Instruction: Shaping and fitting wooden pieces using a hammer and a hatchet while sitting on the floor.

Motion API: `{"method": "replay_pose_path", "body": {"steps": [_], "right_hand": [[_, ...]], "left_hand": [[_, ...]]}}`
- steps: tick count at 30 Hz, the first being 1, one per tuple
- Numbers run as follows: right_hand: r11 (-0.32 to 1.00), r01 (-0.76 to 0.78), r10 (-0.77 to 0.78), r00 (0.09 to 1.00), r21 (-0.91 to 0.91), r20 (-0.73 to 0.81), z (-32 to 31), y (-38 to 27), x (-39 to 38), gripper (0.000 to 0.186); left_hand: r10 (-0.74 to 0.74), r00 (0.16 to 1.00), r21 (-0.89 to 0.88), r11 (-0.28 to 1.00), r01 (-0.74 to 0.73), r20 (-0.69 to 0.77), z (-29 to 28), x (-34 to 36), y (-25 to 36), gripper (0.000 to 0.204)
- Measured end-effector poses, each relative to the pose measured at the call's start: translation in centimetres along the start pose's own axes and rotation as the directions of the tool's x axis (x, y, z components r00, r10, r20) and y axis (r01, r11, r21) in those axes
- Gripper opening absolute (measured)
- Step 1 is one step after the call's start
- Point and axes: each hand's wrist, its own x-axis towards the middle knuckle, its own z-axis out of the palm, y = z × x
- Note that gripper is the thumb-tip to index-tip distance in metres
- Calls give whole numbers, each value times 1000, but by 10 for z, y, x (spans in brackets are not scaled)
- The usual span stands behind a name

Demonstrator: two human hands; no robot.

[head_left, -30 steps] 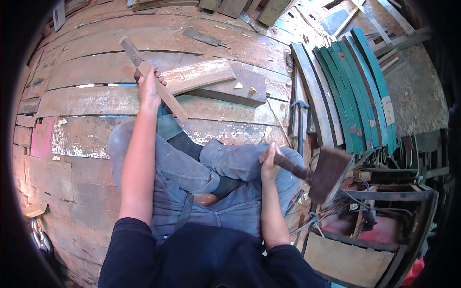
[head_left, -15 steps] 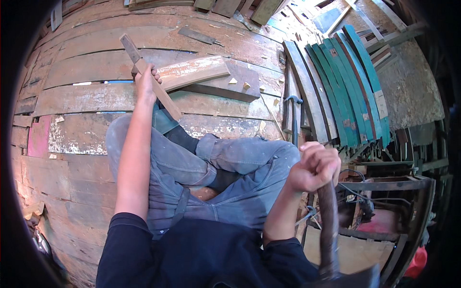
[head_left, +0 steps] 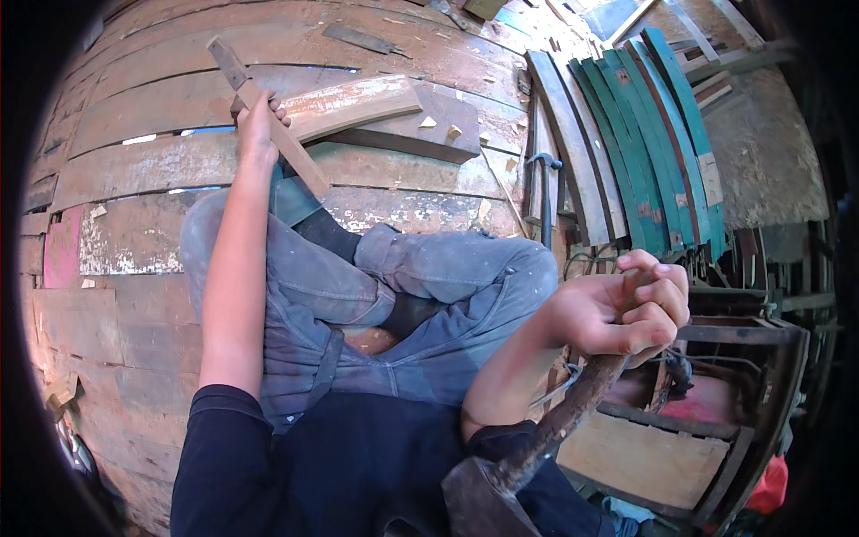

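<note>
Fingers of the right hand point(head_left: 622, 313) wrap tight around a dark hammer handle point(head_left: 564, 416); its head point(head_left: 479, 501) is cut off at the lower edge. Farther out, the left hand point(head_left: 255, 125) grips a wooden strip point(head_left: 268, 121) on the plank floor point(head_left: 134, 170). Green curved boards point(head_left: 649, 134) beyond carry a pale rectangular label point(head_left: 710, 179), too small to make out.

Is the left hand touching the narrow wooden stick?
Touching. The head view shows the left hand wrapped around the narrow wooden stick, fingers over its edge.
</note>
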Motion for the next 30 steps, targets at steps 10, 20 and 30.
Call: {"method": "replay_pose_path", "body": {"steps": [10, 20, 30], "right_hand": [[817, -573, 575, 818, -56, 15, 24, 47, -86, 32], [157, -942, 987, 154, -298, 33, 25, 76, -207, 33], [-157, -863, 826, -382, -480, 416, 22, 74, -260, 27]], "left_hand": [[-35, 999, -2, 999, 35, 28, 5, 1, -2, 13], [-19, 999, 0, 1000, 19, 26, 11, -1, 2, 13], [-54, 997, -20, 998, 55, 55, -5, 7, -1, 16]]}}
